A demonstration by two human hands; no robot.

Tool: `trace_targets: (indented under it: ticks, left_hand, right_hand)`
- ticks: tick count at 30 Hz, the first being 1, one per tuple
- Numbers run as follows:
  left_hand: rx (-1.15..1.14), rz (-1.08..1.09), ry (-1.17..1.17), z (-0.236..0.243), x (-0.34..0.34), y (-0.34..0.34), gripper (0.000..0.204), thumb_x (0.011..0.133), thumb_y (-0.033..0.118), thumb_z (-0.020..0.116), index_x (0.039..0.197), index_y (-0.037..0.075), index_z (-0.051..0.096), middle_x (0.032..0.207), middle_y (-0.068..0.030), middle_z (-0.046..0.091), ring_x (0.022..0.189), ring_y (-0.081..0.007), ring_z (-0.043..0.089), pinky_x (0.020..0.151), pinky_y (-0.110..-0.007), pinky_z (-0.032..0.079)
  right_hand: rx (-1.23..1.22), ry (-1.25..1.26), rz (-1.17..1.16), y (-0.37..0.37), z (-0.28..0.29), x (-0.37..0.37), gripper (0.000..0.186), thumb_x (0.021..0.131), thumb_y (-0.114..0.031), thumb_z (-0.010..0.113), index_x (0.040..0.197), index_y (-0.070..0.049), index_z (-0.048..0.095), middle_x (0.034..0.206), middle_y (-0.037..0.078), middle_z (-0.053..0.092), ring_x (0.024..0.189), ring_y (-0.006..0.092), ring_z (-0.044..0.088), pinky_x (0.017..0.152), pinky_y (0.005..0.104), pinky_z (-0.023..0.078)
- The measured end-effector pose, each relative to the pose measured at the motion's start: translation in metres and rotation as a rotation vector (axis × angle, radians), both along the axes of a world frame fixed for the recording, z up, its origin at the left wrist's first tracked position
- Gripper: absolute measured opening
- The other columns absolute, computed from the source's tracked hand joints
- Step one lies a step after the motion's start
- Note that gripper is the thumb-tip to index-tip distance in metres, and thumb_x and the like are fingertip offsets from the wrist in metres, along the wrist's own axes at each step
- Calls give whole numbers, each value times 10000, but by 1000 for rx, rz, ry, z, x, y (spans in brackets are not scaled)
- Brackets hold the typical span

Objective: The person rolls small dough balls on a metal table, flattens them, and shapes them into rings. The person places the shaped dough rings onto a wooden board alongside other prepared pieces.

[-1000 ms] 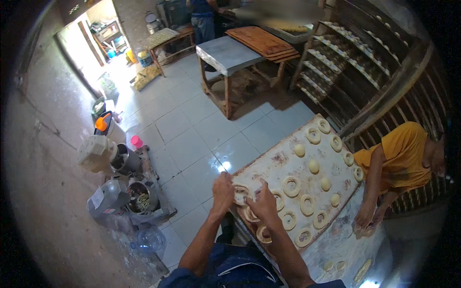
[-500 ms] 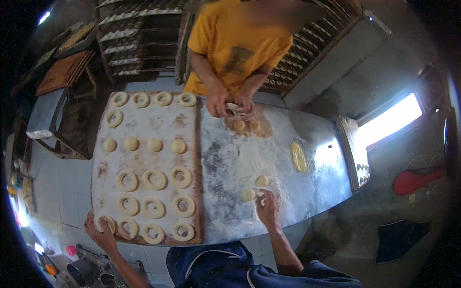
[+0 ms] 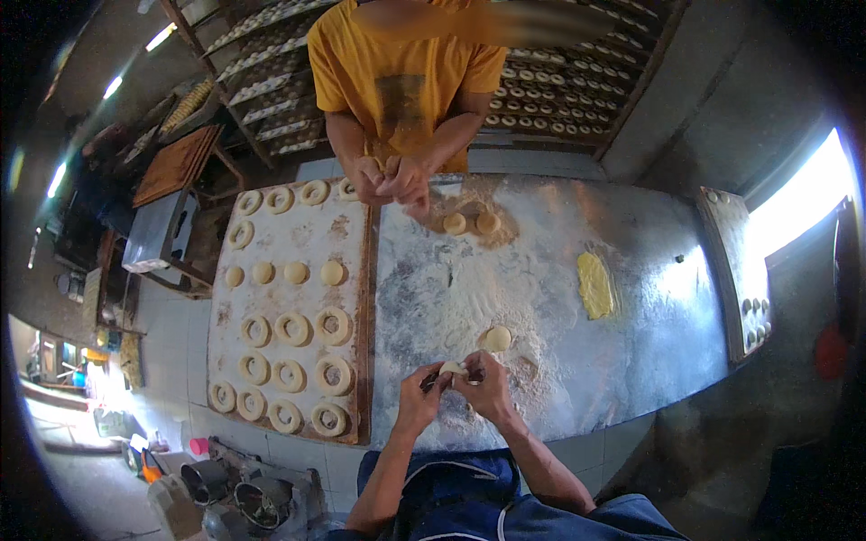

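Over the near edge of the floured metal table, my left hand [image 3: 419, 397] and my right hand [image 3: 483, 388] meet around a small pale piece of dough [image 3: 453, 369]. Fingers of both hands are closed on it, thumbs close together, and they partly hide its shape. Just beyond my hands lies a round dough ball [image 3: 497, 339] on the flour. To their left is a floured wooden board [image 3: 271, 225] bearing several dough rings [image 3: 334, 376] and a row of dough balls [image 3: 296, 273].
Across the table a person in a yellow shirt [image 3: 397, 72] holds both hands together near the board's far corner; two dough balls [image 3: 455, 224] lie beside them. A yellow fat-like slab [image 3: 595, 285] sits to the right. Another tray [image 3: 732, 270] stands at the right edge; racks [image 3: 559, 86] rise behind.
My left hand has left the board's near-left corner and joined my right hand. One of two near dough balls is off its spot. The other person's hands have moved toward the board.
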State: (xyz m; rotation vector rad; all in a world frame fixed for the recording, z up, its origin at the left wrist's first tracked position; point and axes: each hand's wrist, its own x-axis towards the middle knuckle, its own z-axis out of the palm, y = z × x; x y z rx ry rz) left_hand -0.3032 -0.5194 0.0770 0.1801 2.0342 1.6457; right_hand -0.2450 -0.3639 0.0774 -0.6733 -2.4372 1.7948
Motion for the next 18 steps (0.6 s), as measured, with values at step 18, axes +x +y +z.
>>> trace_targets:
  ticks: [18]
  left_hand:
    - [731, 60, -392, -14, 16, -10, 323, 954, 59, 671, 1250, 61, 543, 1129, -87, 672, 1023, -180, 648, 847, -313, 539]
  right_hand:
    - [-915, -17, 271, 31, -7, -16, 448, 924, -212, 662, 1307, -37, 508, 1010, 170, 700, 919, 276, 704, 804, 390, 561]
